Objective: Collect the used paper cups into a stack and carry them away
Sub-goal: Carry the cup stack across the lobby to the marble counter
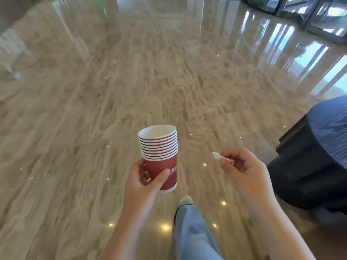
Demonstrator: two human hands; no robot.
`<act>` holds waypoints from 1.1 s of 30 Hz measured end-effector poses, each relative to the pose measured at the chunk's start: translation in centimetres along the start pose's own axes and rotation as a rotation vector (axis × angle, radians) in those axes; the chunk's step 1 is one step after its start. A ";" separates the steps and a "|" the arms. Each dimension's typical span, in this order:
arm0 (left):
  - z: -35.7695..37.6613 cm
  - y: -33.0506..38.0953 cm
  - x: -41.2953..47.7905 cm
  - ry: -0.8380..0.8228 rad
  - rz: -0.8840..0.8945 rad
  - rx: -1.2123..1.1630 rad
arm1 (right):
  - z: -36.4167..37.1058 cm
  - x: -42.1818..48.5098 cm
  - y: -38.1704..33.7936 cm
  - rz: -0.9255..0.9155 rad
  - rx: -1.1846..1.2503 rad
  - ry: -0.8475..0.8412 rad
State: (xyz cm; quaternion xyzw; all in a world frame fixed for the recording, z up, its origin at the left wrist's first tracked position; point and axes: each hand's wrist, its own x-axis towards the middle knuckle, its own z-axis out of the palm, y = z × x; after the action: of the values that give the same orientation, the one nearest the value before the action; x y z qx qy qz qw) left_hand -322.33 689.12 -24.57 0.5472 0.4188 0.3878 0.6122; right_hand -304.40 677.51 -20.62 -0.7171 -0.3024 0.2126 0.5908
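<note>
L hand (144,177) grips the stack of red paper cups (159,156) round the lowest cup's body, thumb across the near side, fingers wrapped behind; stack sits upright w/ a slight tilt, white rims bunched above the grip, top cup's white inside facing up, white lettering on the red wall just right of the thumb, too blurred to read. Base of the stack pokes out below the thumb. R hand (242,166) is apart from the stack, to its right at about the same height, fingers curled, pinching a small crumpled white scrap (218,156) btwn thumb and forefinger; scrap's tip sticks out leftward, toward the cups, not touching them. Below the two hands: a leg in light blue jeans (191,231) w/ a pale shoe (186,199) stepping on a glossy beige marble floor (93,109). Right of the R hand, a dark round table w/ blue cover (330,128). Glass doors (319,15) far beyond, upper right.
</note>
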 end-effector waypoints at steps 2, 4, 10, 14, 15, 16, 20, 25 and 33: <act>1.8 0.2 5.9 -0.027 0.001 0.006 | 0.7 5.5 0.7 0.009 0.011 0.036; 3.9 1.2 11.7 -0.044 0.016 0.012 | 1.3 11.1 1.0 0.015 0.017 0.063; 9.1 5.3 27.1 -0.090 0.079 0.029 | 3.5 26.7 -1.0 -0.013 0.020 0.067; 10.8 6.2 36.0 -0.103 0.068 0.016 | 5.6 35.8 -1.0 -0.026 0.007 0.075; 11.1 6.2 38.4 -0.097 0.056 0.011 | 6.4 38.0 -0.8 -0.023 0.008 0.073; 11.3 6.0 40.7 -0.092 0.044 0.008 | 7.2 40.3 -0.6 -0.018 0.008 0.069; 11.6 5.2 51.4 -0.077 0.021 0.027 | 11.8 50.2 -0.2 -0.011 0.034 0.070; 11.3 6.0 67.6 -0.046 0.028 0.014 | 19.3 64.1 -2.3 -0.038 0.024 0.054; 14.3 9.4 87.6 -0.070 0.034 0.012 | 28.1 83.0 -4.3 -0.058 0.082 -0.012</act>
State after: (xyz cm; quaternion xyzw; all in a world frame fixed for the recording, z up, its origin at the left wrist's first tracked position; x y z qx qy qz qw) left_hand -278.53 766.87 -22.28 0.5711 0.3902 0.3761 0.6166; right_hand -263.48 755.03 -18.04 -0.6820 -0.3178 0.2116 0.6238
